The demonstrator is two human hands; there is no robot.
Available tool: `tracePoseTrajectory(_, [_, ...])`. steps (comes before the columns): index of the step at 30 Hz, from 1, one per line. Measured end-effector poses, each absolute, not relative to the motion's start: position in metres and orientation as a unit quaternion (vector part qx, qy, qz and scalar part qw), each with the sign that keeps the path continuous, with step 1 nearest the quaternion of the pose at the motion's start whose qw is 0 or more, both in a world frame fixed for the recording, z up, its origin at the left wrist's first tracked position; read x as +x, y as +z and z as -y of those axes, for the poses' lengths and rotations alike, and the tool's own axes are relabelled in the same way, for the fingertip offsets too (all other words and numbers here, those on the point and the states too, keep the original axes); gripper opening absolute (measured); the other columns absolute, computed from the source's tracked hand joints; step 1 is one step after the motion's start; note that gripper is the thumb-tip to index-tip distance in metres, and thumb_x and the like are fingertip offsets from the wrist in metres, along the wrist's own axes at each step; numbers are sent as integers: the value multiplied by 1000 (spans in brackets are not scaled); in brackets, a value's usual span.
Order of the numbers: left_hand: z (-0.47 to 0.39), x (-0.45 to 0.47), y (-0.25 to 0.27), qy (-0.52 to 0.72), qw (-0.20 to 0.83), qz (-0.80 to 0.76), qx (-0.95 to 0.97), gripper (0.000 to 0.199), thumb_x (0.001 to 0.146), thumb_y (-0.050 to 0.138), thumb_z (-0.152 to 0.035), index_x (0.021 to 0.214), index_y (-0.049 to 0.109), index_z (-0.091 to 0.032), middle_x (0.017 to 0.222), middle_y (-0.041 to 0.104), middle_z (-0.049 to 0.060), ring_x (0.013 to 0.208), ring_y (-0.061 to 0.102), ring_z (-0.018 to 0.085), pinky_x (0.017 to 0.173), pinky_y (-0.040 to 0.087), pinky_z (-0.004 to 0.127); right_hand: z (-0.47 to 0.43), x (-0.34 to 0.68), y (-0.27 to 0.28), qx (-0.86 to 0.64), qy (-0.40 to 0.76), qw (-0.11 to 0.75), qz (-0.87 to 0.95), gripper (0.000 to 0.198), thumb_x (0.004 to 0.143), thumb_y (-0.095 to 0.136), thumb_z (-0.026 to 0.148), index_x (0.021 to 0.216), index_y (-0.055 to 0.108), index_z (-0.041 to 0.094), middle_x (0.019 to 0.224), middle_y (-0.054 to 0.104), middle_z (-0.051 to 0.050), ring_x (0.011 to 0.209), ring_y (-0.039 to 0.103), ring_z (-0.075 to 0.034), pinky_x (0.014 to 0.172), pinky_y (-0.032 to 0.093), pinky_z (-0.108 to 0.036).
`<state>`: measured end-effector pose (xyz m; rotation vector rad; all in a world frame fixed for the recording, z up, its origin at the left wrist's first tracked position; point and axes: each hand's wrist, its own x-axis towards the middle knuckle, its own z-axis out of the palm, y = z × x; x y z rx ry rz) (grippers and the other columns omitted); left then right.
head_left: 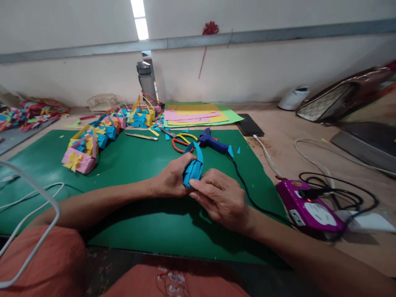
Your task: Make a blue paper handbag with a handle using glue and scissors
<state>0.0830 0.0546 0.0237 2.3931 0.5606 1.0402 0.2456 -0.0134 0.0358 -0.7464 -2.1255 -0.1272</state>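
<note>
Over the green mat: two bare hands meet at the middle of the surface (309,136).
Far left: finished paper baskets (80,154) stand in a curving row.
Left hand (171,179): closed around the blue paper basket (192,169) from its left side.
Right hand (221,198): fingertips pinched on the basket's lower edge.
Behind: scissors (177,140), blue glue gun (212,141).
Far right: purple power strip (307,208).

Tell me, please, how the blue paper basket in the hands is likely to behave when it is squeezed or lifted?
The blue paper basket looks folded from thin sheet, so probably very light. Its thin handle loop would likely bend or crease easily. Pinched between left hand and right hand, it may crush under firm pressure.
</note>
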Motion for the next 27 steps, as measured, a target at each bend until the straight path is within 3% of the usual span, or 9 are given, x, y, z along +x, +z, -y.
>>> tracePoseTrajectory(6, [-52,85,24,379,250,-198,869,35,67,61,-35,89,40,-19,76,48,-1,63,44,11,59,40,24,9,248,39,-305,-84,420,850,18,84,55,22,101,59,16,62,57,-1,61,53,-14,57,44,-28])
tracePoseTrajectory(16, [-53,84,25,397,268,-182,859,42,67,65,-38,94,40,-18,76,50,0,60,46,11,56,41,24,6,249,42,-334,-123,416,837,37,84,55,39,110,55,12,66,61,-4,60,54,-16,57,45,-30])
tracePoseTrajectory(22, [-52,82,28,373,258,-204,867,38,71,60,-32,101,41,-18,83,51,1,68,49,13,63,44,26,7,250,43,-299,-119,429,844,19,83,58,30,97,57,17,71,63,-4,66,56,-17,62,47,-30])
tracePoseTrajectory(27, [-55,80,29,344,261,-160,888,40,73,52,-23,111,40,-18,97,55,8,85,54,19,76,47,34,6,252,47,-305,-133,419,845,17,81,60,22,98,58,20,73,60,-4,69,55,-17,63,48,-31])
